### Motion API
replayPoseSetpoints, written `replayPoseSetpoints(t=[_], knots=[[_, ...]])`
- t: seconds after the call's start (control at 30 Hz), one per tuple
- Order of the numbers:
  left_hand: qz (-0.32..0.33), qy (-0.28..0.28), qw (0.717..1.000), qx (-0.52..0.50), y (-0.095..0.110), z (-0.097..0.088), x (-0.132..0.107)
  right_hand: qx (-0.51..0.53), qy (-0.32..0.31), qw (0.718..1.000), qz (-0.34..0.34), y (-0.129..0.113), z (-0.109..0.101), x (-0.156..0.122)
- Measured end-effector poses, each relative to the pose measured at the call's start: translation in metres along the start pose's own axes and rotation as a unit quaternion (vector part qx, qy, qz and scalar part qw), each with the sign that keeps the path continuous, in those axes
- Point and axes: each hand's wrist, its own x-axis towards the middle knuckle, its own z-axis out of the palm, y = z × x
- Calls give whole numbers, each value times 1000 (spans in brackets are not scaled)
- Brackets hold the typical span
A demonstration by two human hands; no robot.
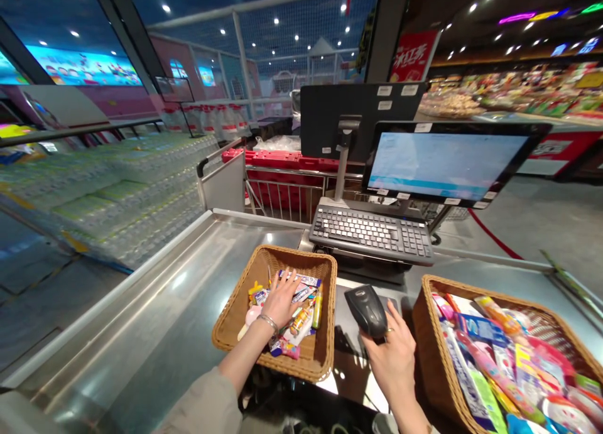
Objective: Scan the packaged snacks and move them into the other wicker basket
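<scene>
My left hand (282, 298) lies flat with fingers spread on a pile of small candy packets (301, 318) inside a wicker basket (235, 314) on the steel counter. A thin bracelet sits on that wrist. My right hand (393, 352) is wrapped round the handle of a black barcode scanner (367, 308), which points away from me between the two baskets. A second, larger wicker basket (428, 352) at the right is full of colourful snack packets (499, 365).
A grey keyboard (372, 232) and a lit touchscreen monitor (447, 164) stand just behind the baskets, with a second screen's back (353, 117) beyond. A steel counter (155, 321) runs to the left. Stacked bottled water (108, 195) fills the left; red carts (282, 161) sit behind the railing.
</scene>
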Motion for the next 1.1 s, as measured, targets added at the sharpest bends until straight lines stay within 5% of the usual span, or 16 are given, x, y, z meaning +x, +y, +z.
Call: replayPoseSetpoints(t=[0.43,0.8,1.1], knots=[[-1,-119,991,60,-21,26,8,11,-21,1000,20,10,9,2],[-56,-200,968,141,-8,65,34,-11,-18,999,30,26,11,4],[-69,-215,964,140,-1,67,35,-16,-23,998,56,33,9,4]])
